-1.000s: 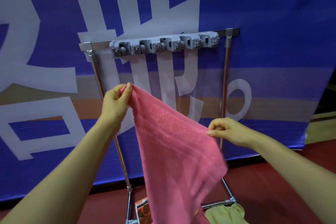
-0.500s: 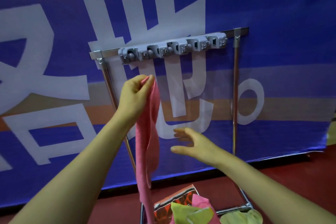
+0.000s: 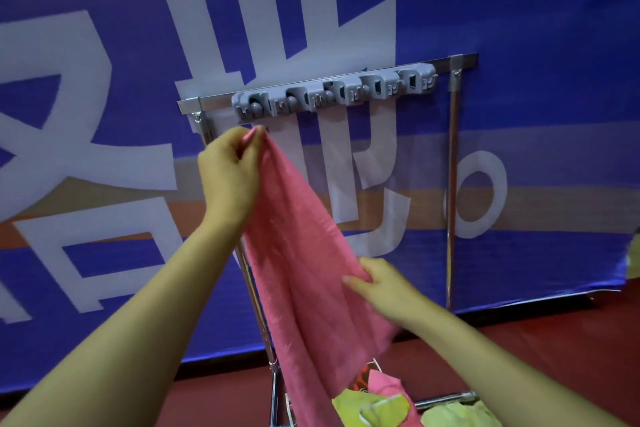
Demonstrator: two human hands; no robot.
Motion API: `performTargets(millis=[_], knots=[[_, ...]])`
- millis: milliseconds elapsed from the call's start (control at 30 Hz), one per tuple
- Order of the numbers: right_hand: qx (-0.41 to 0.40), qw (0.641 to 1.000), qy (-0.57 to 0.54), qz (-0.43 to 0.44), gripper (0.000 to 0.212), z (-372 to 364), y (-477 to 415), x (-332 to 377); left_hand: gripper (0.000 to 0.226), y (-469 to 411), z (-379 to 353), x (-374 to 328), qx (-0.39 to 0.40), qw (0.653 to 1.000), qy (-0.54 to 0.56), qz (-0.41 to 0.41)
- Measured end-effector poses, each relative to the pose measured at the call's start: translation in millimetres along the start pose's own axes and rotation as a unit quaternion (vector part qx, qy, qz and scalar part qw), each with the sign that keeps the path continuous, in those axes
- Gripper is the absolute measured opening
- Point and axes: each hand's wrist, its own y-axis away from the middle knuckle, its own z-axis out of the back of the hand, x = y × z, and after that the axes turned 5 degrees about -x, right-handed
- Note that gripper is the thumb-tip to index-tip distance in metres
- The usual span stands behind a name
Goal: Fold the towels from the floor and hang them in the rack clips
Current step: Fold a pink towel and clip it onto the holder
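Head view: left hand (image 3: pixel 230 180) pinching pink towel (image 3: pixel 301 253) corner just below rack clips (image 3: pixel 332 94); right hand (image 3: pixel 377 284) gripping lower edge. Risk: bunched corner slipping from clip, unfolding.

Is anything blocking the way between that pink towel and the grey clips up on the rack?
Nothing visible. The left hand pinches the top corner of the pink towel just below the leftmost of the grey clips, with an open gap between them.
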Motion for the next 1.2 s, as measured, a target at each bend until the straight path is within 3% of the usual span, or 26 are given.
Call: performTargets(millis=[133, 367, 567, 667, 767, 900, 1033, 1133, 1200], knots=[[0.024, 0.999, 0.035, -0.016, 0.033, 26.1, 6.6, -22.4, 0.045, -15.1, 6.1, -0.1, -0.019, 0.998, 0.042, 0.051], [0.02, 0.999, -0.006, -0.025, 0.022, 68.7, 13.4, -9.1, 0.031, -28.7, 17.6, 18.0, -0.047, 0.985, 0.079, 0.144], [0.026, 0.998, 0.03, -0.051, 0.026, 109.5, 2.7, 43.5, 0.038, 5.1, 19.5, 63.3, 0.088, 0.956, -0.177, 0.219], [-0.006, 0.994, -0.037, -0.102, 0.03, 107.7, -13.8, 57.2, 0.036, 23.1, 9.0, 67.4, 0.143, 0.929, -0.229, 0.252], [-0.029, 0.979, -0.12, -0.163, 0.028, 100.3, -27.9, 63.3, 0.026, 29.3, -1.3, 63.8, 0.154, 0.91, -0.097, 0.372], [-0.029, 0.981, -0.119, -0.152, 0.028, 77.8, -31.5, 72.5, 0.024, 42.1, -14.3, 30.2, 0.167, 0.832, 0.14, 0.51], [-0.102, 0.989, -0.026, -0.102, 0.024, 49.7, -33.6, 76.5, 0.009, 56.9, -31.5, 3.1, 0.18, 0.794, 0.226, 0.534], [-0.166, 0.976, 0.142, -0.028, 0.011, 38.3, -33.1, 77.6, 0.028, 64.8, -39.6, -10.7, 0.19, 0.806, 0.219, 0.517], [-0.2, 0.962, 0.186, 0.018, 0.009, 34.8, -29.4, 81.2, 0.032, 68.9, -42.2, -20.0, 0.194, 0.81, 0.219, 0.508]])
